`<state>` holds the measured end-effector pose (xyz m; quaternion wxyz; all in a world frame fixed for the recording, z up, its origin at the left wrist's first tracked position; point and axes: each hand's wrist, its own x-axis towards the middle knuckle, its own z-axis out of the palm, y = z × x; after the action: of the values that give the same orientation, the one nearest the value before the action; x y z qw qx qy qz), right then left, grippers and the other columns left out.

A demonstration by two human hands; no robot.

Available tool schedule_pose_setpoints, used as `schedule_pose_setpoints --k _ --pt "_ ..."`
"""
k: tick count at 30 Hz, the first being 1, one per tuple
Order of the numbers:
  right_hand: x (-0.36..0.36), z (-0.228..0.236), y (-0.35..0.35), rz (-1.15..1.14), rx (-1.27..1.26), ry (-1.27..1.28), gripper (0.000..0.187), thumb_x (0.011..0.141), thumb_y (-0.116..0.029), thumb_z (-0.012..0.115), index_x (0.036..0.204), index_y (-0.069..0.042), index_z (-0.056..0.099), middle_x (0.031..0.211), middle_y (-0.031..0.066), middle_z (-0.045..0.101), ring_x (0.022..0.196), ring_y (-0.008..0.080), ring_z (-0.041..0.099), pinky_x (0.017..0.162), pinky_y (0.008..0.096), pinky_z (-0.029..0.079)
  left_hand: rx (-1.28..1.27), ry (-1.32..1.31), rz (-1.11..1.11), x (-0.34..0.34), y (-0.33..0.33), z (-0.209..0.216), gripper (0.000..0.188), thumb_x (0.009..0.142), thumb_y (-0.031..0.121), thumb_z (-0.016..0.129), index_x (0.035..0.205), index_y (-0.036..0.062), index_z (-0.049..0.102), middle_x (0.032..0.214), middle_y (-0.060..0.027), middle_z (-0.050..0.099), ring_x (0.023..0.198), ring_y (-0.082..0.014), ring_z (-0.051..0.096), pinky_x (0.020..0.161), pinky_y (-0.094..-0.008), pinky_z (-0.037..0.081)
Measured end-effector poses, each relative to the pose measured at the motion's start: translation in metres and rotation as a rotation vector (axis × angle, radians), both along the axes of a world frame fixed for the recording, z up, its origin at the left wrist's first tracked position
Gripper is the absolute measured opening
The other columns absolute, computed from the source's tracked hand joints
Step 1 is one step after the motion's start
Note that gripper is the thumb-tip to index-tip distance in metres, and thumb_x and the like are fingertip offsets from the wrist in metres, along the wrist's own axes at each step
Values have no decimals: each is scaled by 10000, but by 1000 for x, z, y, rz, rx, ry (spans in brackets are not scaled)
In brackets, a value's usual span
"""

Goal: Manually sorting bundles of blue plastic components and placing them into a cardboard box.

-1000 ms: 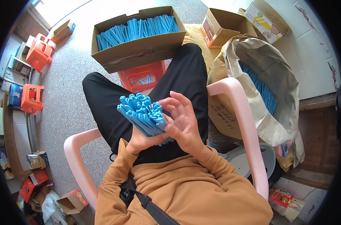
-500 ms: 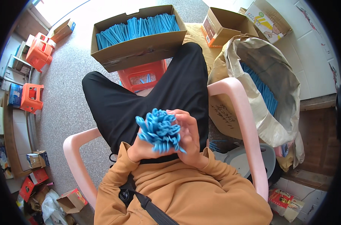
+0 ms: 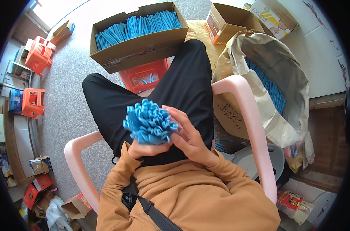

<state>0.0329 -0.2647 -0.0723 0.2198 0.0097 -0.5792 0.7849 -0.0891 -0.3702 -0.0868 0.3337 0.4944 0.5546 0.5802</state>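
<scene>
- Bundle (image 3: 150, 124): blue, above the lap (image 3: 159, 101); looped ends face up, at uneven heights.
- Left hand (image 3: 147, 149): wrapped around the bundle from below, gripping it.
- Right hand (image 3: 189, 141): fingers half curled at the bundle's right side; whether it grips cannot be told.
- Risk: outer sticks (image 3: 129, 126) may slip. Likely cause: loosened left grip.
- Risk: ends may snag or bend. Likely cause: sideways pressure on uneven loops.
</scene>
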Motion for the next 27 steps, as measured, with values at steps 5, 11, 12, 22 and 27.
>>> schedule_pose_setpoints --k 5,11,12,22,27 --pt "-12 2 5 39 -129 -246 623 780 -43 625 1308 -32 296 1293 75 321 1207 155 326 998 297 279 -78 -381 -50 -26 11 0 585 538 39 691 1085 7 486 996 -59 567 910 -159 556 821 -279 437" --pt "-26 12 10 -122 -290 -392 404 883 -180 527 1217 -15 371 1089 42 507 1021 120 482 881 274 400 -241 -812 -29 -14 10 28 594 675 68 655 1201 -8 392 1083 -93 523 1002 -172 518 856 -294 425" --pt "-25 13 16 -33 -389 -404 406 883 -178 526 1222 -19 370 1101 51 506 1029 130 485 875 285 412 -284 -944 -14 -12 8 29 596 689 78 653 1212 -8 380 1097 -101 516 1018 -180 512 861 -297 427" --pt "5 5 25 178 -562 -496 536 833 -187 595 1263 -32 316 1182 93 460 1085 171 482 901 330 429 -347 -896 -75 -3 -1 22 613 714 174 665 1218 -32 384 1126 -127 517 1005 -189 527 886 -296 416" --pt "10 -1 26 167 -598 -481 609 804 -184 627 1273 -11 280 1197 98 448 1111 174 463 932 323 397 -439 -1141 115 -14 -13 6 479 777 198 576 1169 -45 445 1051 -107 556 916 -150 557 821 -272 439"
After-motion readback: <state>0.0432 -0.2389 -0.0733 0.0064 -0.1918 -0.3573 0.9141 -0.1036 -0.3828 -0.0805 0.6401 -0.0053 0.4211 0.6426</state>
